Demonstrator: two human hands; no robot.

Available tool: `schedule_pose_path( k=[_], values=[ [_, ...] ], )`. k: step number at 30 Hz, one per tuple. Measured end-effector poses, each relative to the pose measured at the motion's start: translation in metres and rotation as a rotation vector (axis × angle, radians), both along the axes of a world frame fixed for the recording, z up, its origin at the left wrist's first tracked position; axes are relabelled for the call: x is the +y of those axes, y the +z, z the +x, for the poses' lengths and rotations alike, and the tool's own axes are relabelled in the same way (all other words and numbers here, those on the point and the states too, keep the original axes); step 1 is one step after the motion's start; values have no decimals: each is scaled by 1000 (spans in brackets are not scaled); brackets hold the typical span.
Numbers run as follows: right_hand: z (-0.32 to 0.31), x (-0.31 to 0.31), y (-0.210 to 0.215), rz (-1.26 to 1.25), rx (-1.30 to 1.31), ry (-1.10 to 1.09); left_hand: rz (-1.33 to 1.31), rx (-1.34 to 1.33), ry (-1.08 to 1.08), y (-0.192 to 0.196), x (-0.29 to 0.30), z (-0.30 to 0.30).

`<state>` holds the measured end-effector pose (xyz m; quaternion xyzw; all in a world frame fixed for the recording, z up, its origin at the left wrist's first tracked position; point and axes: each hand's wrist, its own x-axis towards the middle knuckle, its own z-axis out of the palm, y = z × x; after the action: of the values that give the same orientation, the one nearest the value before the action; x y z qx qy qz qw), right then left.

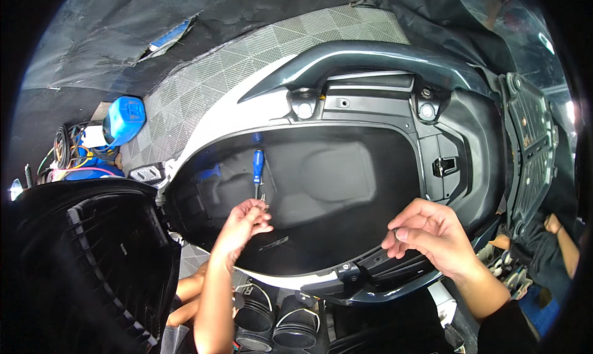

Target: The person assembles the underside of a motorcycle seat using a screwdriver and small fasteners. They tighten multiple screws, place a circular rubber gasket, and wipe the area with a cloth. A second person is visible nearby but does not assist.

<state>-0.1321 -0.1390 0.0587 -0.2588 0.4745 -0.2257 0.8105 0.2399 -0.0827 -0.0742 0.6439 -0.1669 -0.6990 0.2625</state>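
An under-seat storage bin (321, 224) of a scooter lies open below me, black inside. In it rests a screwdriver (258, 162) with a blue handle, its shaft pointing toward my left hand (246, 223). The fingers of that hand are curled together over the bin, with small shiny metal bits by the fingertips that I cannot make out. My right hand (426, 233) hovers above the bin's near right rim, thumb and fingers pinching a small dark piece (396, 230). A thin dark strip (274, 243) lies on the bin's near side.
The raised seat (117, 255) stands at the left. Two black buckets (295, 329) sit on the near side, beside another person's legs (188, 292). At the far left are a blue container (126, 120) and tangled cables (68, 145). Another person's arm (562, 243) shows at the right.
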Motion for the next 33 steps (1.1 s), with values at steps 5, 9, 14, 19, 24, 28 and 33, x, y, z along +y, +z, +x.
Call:
schedule_pose_path(
  k=[5,9,14,19,24,28,33],
  values=[
    [29,-1,6,-158,-12,-72,-350,149,380,99,-10,-98],
    [44,7,19,-389,-22,-165,-489,11,642,116,-14,-160],
    [53,18,20,-559,88,-232,-528,90,864,123,-21,-205],
    [57,21,18,-703,179,-264,-575,-27,898,132,-18,-225],
    [56,21,27,-736,227,-231,-674,-98,883,131,-15,-233],
    [56,19,34,-755,207,-203,-705,-151,865,133,-9,-230],
    [48,7,37,-640,59,-233,-842,-303,550,143,-8,-202]
  ],
)
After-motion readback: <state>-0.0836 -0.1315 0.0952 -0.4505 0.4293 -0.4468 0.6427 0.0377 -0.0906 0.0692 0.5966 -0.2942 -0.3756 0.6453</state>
